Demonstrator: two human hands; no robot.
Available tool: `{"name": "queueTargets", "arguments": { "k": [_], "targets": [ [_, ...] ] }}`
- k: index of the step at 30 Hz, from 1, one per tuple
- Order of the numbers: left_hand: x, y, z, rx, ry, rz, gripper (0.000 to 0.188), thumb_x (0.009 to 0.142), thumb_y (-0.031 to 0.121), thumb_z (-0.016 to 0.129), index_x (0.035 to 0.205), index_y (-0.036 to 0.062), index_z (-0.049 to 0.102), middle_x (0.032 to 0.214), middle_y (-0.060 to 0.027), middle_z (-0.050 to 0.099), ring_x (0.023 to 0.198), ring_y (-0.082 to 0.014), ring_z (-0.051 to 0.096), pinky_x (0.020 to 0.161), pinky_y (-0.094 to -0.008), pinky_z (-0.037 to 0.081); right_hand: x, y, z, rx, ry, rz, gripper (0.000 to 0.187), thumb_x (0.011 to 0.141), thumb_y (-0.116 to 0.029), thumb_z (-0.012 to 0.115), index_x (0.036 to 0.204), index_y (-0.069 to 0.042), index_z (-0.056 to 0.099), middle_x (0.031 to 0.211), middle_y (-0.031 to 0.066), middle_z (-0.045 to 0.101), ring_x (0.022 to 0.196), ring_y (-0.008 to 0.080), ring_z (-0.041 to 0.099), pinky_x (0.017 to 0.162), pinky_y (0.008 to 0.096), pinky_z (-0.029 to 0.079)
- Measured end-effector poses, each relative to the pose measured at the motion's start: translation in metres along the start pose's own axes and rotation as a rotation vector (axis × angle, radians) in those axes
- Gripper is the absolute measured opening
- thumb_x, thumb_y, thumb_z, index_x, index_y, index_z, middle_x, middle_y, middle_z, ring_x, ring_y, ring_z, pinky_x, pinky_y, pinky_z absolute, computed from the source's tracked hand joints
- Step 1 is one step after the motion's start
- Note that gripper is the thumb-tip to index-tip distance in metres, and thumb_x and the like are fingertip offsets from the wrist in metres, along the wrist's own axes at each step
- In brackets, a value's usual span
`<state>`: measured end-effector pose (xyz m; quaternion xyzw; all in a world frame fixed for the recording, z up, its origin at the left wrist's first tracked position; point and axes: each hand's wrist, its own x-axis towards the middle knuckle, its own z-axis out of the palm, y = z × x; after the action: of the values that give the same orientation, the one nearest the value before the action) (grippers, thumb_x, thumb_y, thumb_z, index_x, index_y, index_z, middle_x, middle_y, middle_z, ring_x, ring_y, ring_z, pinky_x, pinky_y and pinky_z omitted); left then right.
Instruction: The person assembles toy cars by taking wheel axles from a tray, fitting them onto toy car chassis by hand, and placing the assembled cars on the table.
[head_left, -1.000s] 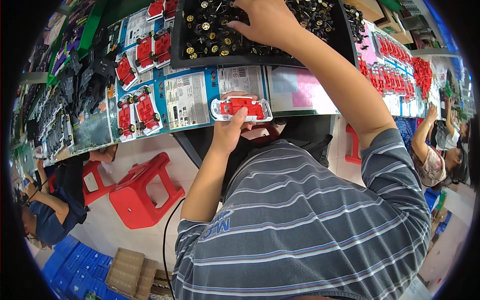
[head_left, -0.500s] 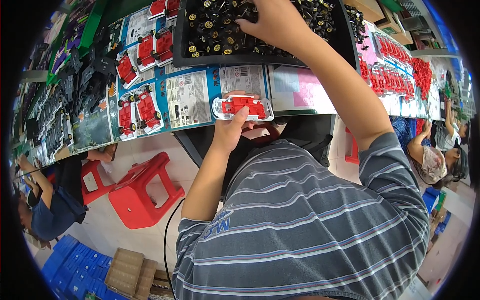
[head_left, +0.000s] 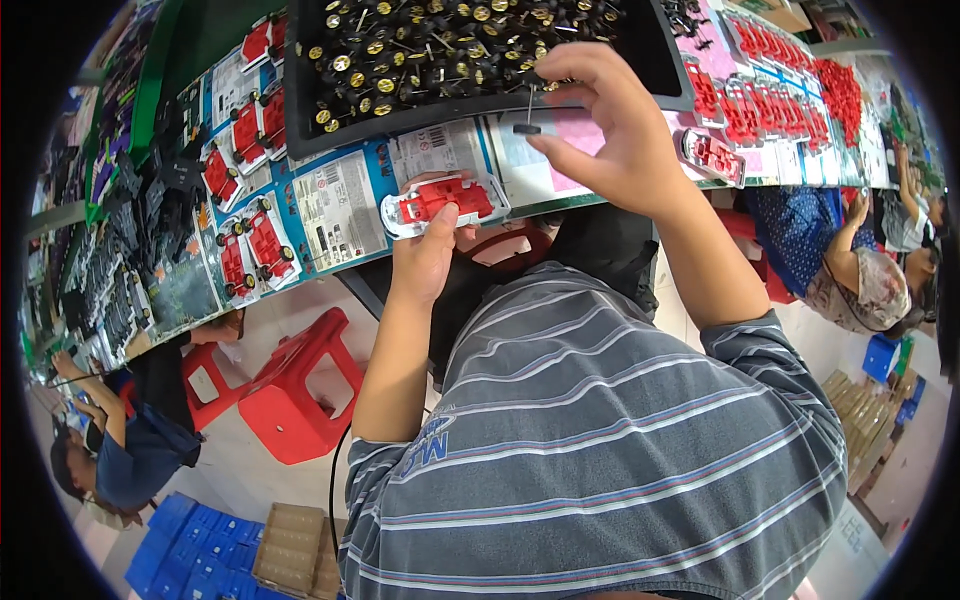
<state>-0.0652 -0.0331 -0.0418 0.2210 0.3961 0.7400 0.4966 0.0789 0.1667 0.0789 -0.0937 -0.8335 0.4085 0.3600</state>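
Note:
My left hand (head_left: 432, 245) is closed around a toy car body (head_left: 440, 200), white outside with a red inner part facing up, its thumb pressing on the red part. My right hand (head_left: 610, 130) holds a wheel axle (head_left: 530, 106), a thin metal rod with a small dark wheel at each end, near its thumb and fingertips. It is over the near edge of a black tray (head_left: 420, 125) heaped with black and yellow wheel axles (head_left: 440, 65). Left of my left hand, red-and-white car bodies with wheels (head_left: 268, 245) stand on the table.
Dark grey plastic parts (head_left: 125, 215) are piled at the left. More red-and-white car bodies (head_left: 745, 110) and a red heap (head_left: 840, 95) are at the right. A red stool (head_left: 300, 390) stands below the table. Other people (head_left: 150, 440) sit on both sides.
My right hand has come out of the tray toward me with a wheel axle. The left hand still holds the car body. The view has shifted, and a car body now shows at the right.

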Motion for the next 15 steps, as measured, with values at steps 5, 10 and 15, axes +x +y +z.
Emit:
{"name": "queueTargets", "arguments": {
  "k": [5,10,15],
  "targets": [
    [-0.001,0.008,0.021,0.01,0.005,0.002,0.06,0.092,0.03,0.071,0.139,0.0038,0.043,0.124,-0.014,0.062,0.106,-0.024,0.063,0.08,-0.036,0.052,-0.038,-0.003,-0.006,0.203,-0.143,0.128,0.056,0.074,-0.007,0.081,0.125,-0.002,0.059,0.122,0.0138,0.06,0.112,0.0265,0.062,0.093,0.0361,0.054],
    [0.005,0.012,0.054,0.038,-0.072,0.067,0.07,0.087,0.032,0.075,0.14,0.0019,0.04,0.13,-0.0144,0.054,0.119,-0.0253,0.057,0.098,-0.0405,0.049,-0.054,-0.006,-0.003,0.103,-0.268,0.104,0.057,0.074,-0.008,0.082,0.127,-0.002,0.059,0.123,0.0147,0.064,0.113,0.0287,0.062,0.094,0.0377,0.051],
    [0.001,0.015,0.059,0.068,-0.083,0.052,0.07,0.087,0.028,0.075,0.14,0.0018,0.039,0.132,-0.015,0.052,0.124,-0.0276,0.055,0.109,-0.0453,0.044,-0.058,-0.009,-0.012,0.087,-0.255,0.112,0.057,0.074,-0.009,0.082,0.127,-0.002,0.06,0.125,0.0135,0.064,0.111,0.0289,0.063,0.095,0.0374,0.05]
  ]
}}
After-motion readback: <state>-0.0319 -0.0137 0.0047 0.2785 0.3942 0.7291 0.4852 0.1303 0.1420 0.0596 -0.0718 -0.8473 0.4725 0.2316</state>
